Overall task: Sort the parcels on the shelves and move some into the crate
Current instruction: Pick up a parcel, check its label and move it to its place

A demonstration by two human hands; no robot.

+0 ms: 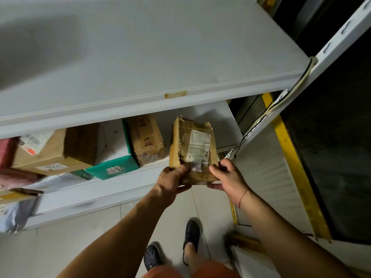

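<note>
Shelving (pixel 140 63) in white metal fills the far view, its lower shelf (pixel 112 189) carrying boxes at left. Near its right end a crumpled brown parcel (pixel 193 149) is held upright above the shelf's front edge. Left hand (pixel 172 180) and right hand (pixel 228 180) each clasp a bottom corner, thumbs on its labelled face.

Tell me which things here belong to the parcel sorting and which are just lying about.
Job:
- crumpled brown cardboard parcel with white label, gripped by left hand and right hand
- taped brown box, green-and-white box, large brown carton on the white metal shelf

Lying about:
- pale cable on the shelf post
- yellow-edged frame
</note>
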